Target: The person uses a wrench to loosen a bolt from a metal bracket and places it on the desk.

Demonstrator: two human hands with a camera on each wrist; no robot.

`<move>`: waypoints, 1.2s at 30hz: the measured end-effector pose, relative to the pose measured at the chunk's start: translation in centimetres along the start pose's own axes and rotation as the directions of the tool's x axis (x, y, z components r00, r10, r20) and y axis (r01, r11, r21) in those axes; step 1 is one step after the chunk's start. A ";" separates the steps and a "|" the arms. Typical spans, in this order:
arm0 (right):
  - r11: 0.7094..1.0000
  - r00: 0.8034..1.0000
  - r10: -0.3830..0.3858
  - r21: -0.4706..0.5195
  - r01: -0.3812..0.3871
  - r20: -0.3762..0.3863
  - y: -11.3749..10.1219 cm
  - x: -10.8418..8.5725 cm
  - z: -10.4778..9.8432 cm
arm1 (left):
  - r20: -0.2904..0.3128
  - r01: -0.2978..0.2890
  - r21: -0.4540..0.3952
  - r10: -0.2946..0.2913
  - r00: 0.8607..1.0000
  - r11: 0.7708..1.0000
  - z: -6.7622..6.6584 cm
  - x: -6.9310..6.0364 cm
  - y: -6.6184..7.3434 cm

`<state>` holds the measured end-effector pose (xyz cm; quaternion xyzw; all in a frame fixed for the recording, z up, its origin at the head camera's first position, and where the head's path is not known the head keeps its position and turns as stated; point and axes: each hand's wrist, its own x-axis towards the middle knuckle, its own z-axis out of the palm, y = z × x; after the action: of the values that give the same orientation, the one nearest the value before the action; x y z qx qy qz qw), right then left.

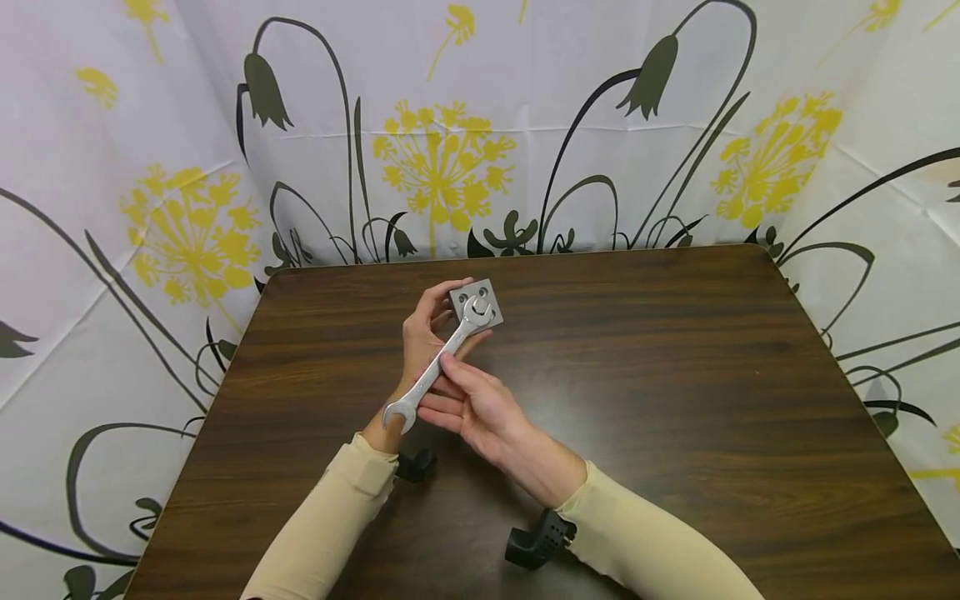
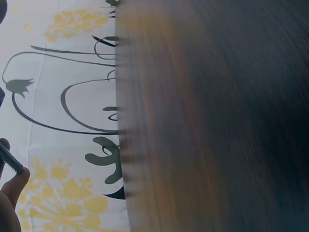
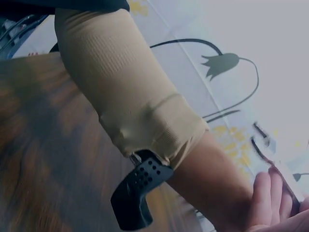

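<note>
My left hand point(image 1: 422, 333) grips a small grey metal block point(image 1: 491, 293) with holes in its face, raised above the table. A silver combination wrench point(image 1: 429, 372) slants across, its far end over a bolt head point(image 1: 480, 306) on the block. The right hand point(image 1: 480, 408) holds the wrench's shaft between thumb and fingers; its open end points back over my left wrist. In the left wrist view, a threaded bolt shank point(image 2: 10, 159) shows beside a fingertip point(image 2: 18, 183). The right wrist view catches part of the wrench point(image 3: 287, 181) and right fingers point(image 3: 270, 198).
A dark wood-grain table point(image 1: 675, 375) lies beneath both hands. Behind it hangs a white curtain point(image 1: 480, 50) with yellow and grey flowers. Black wrist cameras sit under the left sleeve point(image 1: 341, 500) and right sleeve point(image 1: 645, 533).
</note>
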<state>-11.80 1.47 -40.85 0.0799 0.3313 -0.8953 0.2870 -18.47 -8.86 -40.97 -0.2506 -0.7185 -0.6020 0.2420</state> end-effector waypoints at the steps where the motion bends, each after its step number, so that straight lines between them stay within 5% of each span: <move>1: 1.000 1.000 0.009 -0.007 -0.009 0.005 -0.1 0.0 -0.2 | 0.003 0.001 -0.003 -0.001 1.000 1.000 0.0 0.0 -0.1; 12: 0.988 1.000 0.025 -0.151 -0.027 -0.014 -0.6 -0.1 -2.9 | 0.010 -0.021 -0.014 0.021 1.000 1.000 -0.1 0.2 -0.2; 21: 0.896 0.993 -0.043 -0.443 -0.011 -0.113 -2.8 -0.2 -5.6 | 0.010 -0.037 -0.019 0.037 0.999 0.999 -0.4 0.4 -0.4; 26: 0.775 0.987 -0.106 -0.633 0.007 -0.119 -5.0 0.1 -6.6 | 0.002 -0.019 -0.033 0.019 1.000 0.999 -0.6 0.3 -1.9; 30: 0.652 0.989 -0.130 -0.758 0.037 -0.064 -7.0 0.2 -7.5 | 0.006 -0.014 -0.035 0.015 1.000 0.999 -0.8 0.3 -1.7; 34: 0.475 0.987 -0.159 -0.875 0.096 0.022 -9.0 0.2 -7.9 | 0.012 0.001 -0.006 -0.001 1.000 1.000 -0.9 0.4 -0.7; 36: 0.364 0.978 -0.196 -0.921 0.141 0.073 -9.8 0.3 -7.9 | 0.014 0.011 0.004 -0.011 1.000 1.000 -1.0 0.4 -0.6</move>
<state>-17.96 12.40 -41.63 -0.1051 0.7852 -0.5826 0.1817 -19.07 -9.94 -41.00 -0.2505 -0.7227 -0.6001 0.2342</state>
